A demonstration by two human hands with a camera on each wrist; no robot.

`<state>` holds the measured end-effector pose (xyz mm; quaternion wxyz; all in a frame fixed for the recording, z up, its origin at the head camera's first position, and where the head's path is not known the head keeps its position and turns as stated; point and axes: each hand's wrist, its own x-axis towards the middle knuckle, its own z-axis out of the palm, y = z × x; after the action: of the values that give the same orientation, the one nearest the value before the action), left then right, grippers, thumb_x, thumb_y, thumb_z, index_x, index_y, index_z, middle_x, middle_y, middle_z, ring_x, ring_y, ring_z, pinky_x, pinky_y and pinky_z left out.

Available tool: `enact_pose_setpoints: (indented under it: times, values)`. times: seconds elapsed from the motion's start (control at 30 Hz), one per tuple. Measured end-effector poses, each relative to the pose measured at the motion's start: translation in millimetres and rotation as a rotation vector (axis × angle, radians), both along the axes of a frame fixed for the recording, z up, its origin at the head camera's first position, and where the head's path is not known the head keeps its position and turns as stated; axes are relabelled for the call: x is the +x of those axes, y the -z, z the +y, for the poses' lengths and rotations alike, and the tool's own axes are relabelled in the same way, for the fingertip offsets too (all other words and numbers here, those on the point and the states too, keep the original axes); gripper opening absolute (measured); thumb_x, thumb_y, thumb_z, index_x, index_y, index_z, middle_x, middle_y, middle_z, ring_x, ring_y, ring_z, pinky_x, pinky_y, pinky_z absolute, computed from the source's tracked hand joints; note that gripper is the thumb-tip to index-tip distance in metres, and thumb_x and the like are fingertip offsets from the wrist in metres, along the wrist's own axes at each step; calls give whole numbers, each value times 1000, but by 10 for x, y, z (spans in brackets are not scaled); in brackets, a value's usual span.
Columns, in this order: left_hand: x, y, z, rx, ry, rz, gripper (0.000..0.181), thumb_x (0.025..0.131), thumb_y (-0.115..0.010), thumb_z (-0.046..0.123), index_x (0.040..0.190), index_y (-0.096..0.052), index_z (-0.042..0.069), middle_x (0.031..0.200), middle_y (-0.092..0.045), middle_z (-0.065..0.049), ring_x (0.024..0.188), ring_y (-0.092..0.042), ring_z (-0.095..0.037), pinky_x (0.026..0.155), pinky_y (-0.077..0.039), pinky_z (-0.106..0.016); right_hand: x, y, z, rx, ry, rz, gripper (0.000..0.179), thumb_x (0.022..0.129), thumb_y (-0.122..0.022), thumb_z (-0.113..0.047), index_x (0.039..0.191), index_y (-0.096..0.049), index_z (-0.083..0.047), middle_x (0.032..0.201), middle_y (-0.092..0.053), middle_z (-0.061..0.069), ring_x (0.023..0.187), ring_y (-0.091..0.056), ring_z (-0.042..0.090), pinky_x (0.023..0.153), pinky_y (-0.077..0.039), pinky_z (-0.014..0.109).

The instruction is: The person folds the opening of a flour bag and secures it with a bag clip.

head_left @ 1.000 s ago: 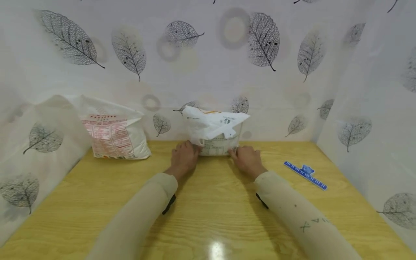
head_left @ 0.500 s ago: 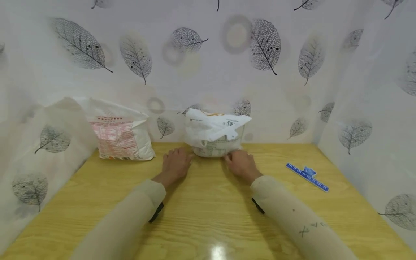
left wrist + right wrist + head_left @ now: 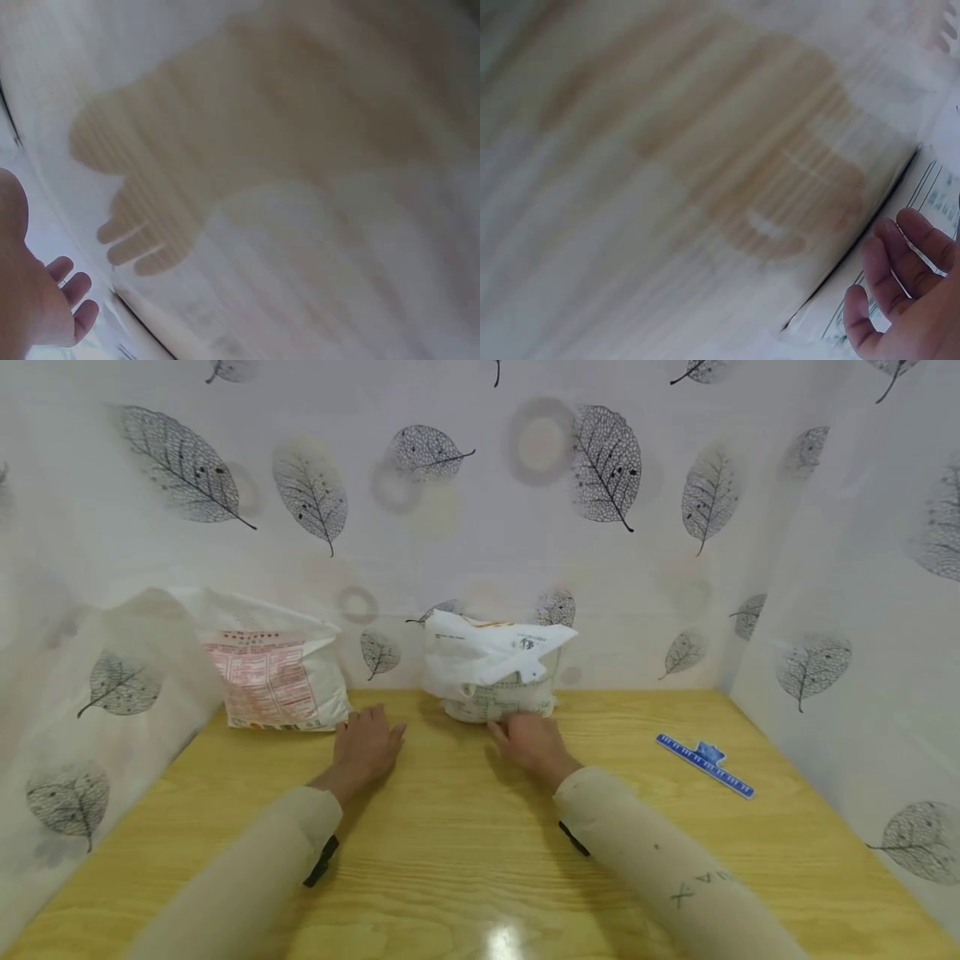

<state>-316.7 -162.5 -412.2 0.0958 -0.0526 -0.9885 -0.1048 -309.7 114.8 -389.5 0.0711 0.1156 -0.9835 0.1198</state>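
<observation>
A white plastic bag (image 3: 491, 664) with green print, its top folded over, stands against the back wall in the head view. My right hand (image 3: 531, 745) is just in front of its base, fingers loosely bent and not gripping; in the right wrist view the fingers (image 3: 885, 281) overlap the bag's printed side. My left hand (image 3: 366, 750) is over the table close to the lower right corner of a second white bag (image 3: 273, 672) with red print. Its fingers are spread and hold nothing. In the left wrist view the left hand (image 3: 45, 300) appears at the lower left.
On the right of the wooden table (image 3: 465, 827) lies a blue sealing clip (image 3: 705, 764) shaped like a ruler with a thumb grip. A leaf-patterned curtain (image 3: 480, 527) encloses the back and sides.
My left hand has let go of the green-printed bag and moved left toward the red-printed one. The right hand has come off the bag's side and shifted slightly left, in front of it.
</observation>
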Motion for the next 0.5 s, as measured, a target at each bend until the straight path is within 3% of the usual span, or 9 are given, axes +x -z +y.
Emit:
enact_pose_setpoints:
  times: [0.27, 0.5]
  values:
    - [50, -9, -302, -1, -27, 21, 65, 105, -41, 44, 138, -40, -11, 131, -51, -33, 122, -46, -51, 102, -34, -65, 25, -2, -211, 39, -97, 48, 45, 102, -50, -38, 63, -47, -16, 61, -50, 1, 58, -48, 18, 57, -46, 37]
    - [128, -56, -473, -27, -2, 42, 62, 105, -40, 43, 137, -40, -11, 130, -51, -32, 122, -46, -51, 101, -35, -64, 61, 15, -385, 61, -99, 25, 48, 102, -46, -38, 60, -46, -17, 61, -50, 0, 60, -48, 17, 62, -46, 37]
